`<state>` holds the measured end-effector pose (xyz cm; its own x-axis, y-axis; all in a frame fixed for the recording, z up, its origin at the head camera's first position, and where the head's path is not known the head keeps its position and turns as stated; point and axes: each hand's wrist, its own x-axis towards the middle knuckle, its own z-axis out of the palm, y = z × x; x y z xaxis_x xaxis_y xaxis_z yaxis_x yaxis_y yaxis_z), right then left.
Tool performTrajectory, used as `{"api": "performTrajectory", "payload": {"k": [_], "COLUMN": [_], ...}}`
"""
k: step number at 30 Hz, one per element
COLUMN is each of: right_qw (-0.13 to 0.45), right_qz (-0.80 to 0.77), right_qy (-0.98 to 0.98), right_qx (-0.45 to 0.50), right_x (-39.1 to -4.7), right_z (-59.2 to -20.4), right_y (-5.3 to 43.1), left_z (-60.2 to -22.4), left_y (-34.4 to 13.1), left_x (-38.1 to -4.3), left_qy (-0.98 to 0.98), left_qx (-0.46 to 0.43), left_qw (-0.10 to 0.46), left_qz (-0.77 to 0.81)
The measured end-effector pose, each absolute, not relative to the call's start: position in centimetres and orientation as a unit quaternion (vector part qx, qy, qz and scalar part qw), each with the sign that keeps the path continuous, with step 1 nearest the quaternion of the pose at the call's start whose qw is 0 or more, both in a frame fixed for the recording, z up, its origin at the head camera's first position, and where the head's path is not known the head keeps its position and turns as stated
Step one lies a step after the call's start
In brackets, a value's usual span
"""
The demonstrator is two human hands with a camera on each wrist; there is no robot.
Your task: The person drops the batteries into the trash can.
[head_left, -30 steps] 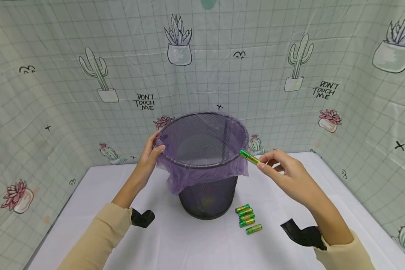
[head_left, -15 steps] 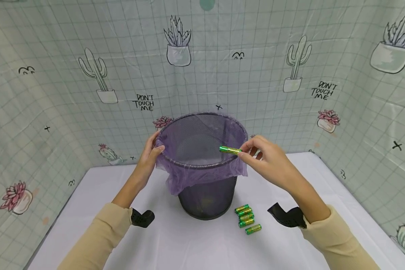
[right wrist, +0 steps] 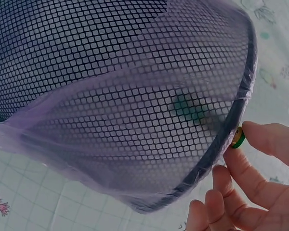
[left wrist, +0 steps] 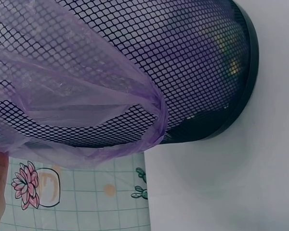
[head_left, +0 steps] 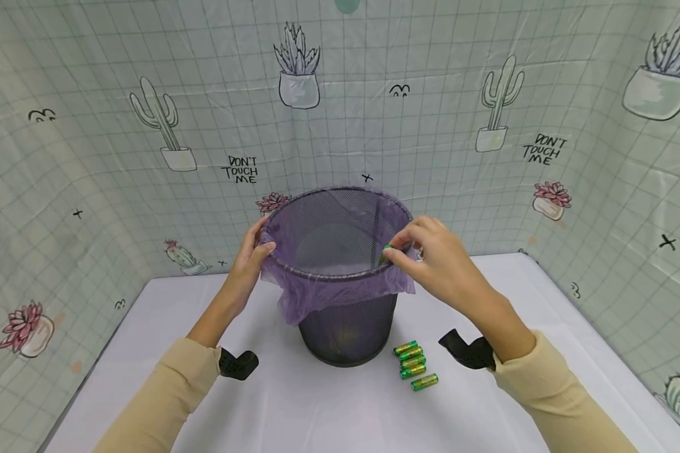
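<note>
A black mesh wastebasket (head_left: 345,336) stands upright on the table, lined with a thin purple bin bag (head_left: 311,305) folded over its rim. My left hand (head_left: 246,264) grips the rim at the left, thumb on the near side. At the right of the rim, my right hand (head_left: 439,258) pinches one end of a green and yellow battery (right wrist: 238,138) between thumb and fingers. The battery's other end points down inside the basket, showing dimly through mesh and bag in the right wrist view. Through the mesh low down, the left wrist view shows blurred yellow-green patches (left wrist: 233,67).
Several more batteries (head_left: 412,362) lie on the white-covered table (head_left: 294,415), right of the basket's base. Most are side by side in a row; one lies slightly apart, nearer me. A cactus-printed cloth (head_left: 345,138) surrounds the table at the back and sides.
My right hand has moved left from outside the basket to its rim, and the battery has tipped from pointing left to pointing down inside. My left hand has kept its grip.
</note>
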<state>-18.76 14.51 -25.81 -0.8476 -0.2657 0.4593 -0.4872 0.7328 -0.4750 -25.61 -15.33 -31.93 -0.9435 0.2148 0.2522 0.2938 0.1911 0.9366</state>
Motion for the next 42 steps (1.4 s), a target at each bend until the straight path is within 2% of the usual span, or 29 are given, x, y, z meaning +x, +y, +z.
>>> {"api": "performTrajectory", "payload": {"k": [12,25,34,42], "right_qw": [0.157,0.17,0.183,0.143], "right_qz": [0.276,0.312,0.327,0.338], "right_qy": [-0.921,-0.912,-0.914,-0.92], "right_qx": [0.226,0.203,0.159,0.138], "right_x": [-18.8,-18.2,-17.6,-16.4], "right_z": [-25.7,-26.1,-29.1,-33.4], "right_y": [13.2,14.6,17.3,18.9], "left_z": [-31.8,-31.9,-31.8,-31.7], "left_y": [-15.4,-15.4,-15.3,-15.3], "left_x": [-25.6,-25.3,-25.4,-25.4], "left_qy": [-0.772,-0.771,-0.771,-0.776], "left_qx": [-0.169,-0.169,-0.173,-0.171], "left_qw": [0.026,0.031,0.031,0.03], "left_qz": [-0.613,-0.613,-0.612,-0.606]}}
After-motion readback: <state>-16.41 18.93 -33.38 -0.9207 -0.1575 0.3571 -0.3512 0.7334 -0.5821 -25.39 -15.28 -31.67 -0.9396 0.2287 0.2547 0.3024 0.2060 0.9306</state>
